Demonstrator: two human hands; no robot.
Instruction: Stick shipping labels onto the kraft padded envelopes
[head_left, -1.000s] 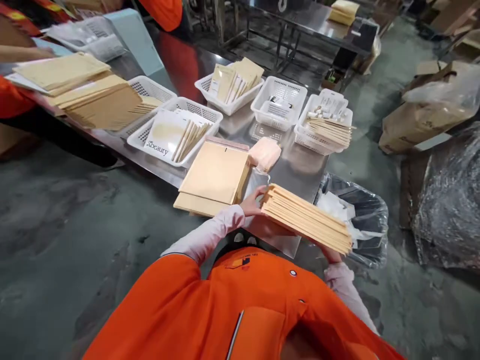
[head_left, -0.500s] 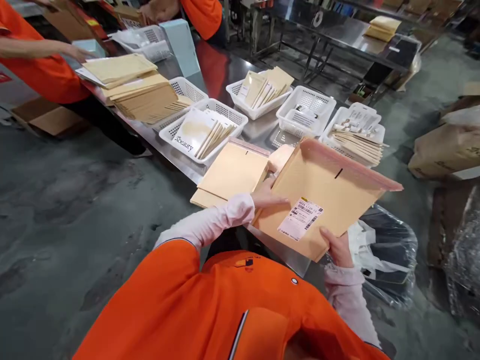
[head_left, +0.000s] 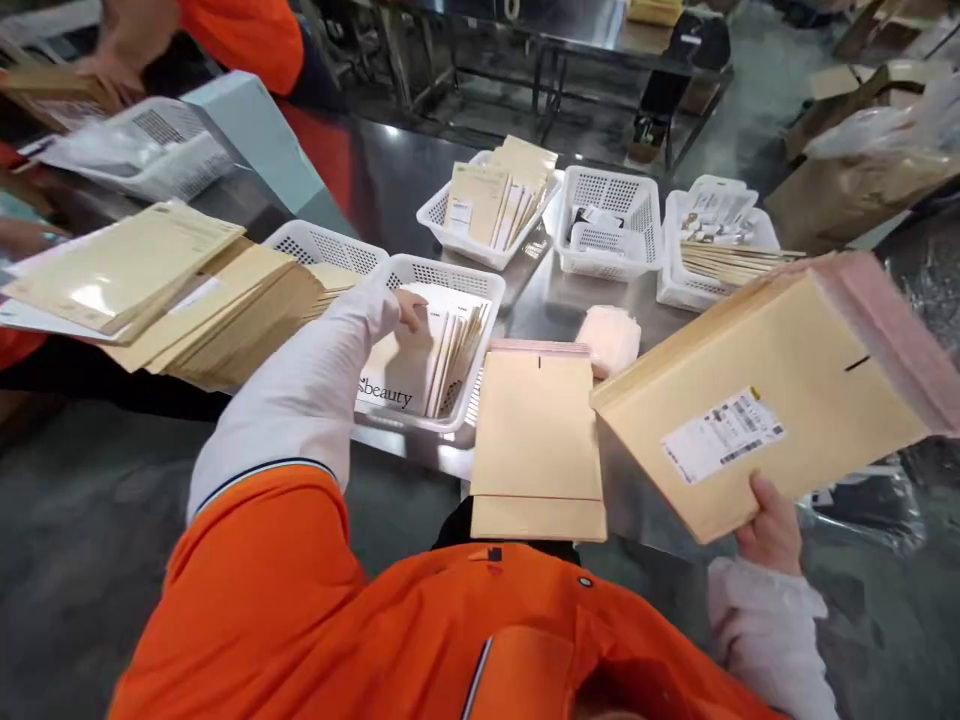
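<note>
My right hand (head_left: 772, 525) grips the lower edge of a tan padded envelope (head_left: 810, 350), thumb on its face. The envelope is tilted, with a pink strip along its flap end and a white shipping label (head_left: 722, 433). My left hand (head_left: 409, 308) reaches into a white plastic basket (head_left: 491, 290), over a white mailer (head_left: 390, 375) printed "beauty". Its fingers are partly seen, extended and holding nothing visible. Several thin envelopes (head_left: 455, 360) stand upright beside that mailer. Between my arms, another tan padded envelope (head_left: 536, 430) lies flat at the table's near edge.
A pink soft bundle (head_left: 609, 338) sits on the metal table (head_left: 525, 310). Farther back are white baskets with envelopes (head_left: 476, 200), small packs (head_left: 600, 225) and a stack (head_left: 739, 262). Piled envelopes (head_left: 142, 270) stand left. Co-workers in orange (head_left: 247, 35) are at the far left.
My left hand has left the labelled envelope and moved left to the basket with the "beauty" mailer. My right hand has carried the envelope to the right. The view has turned.
</note>
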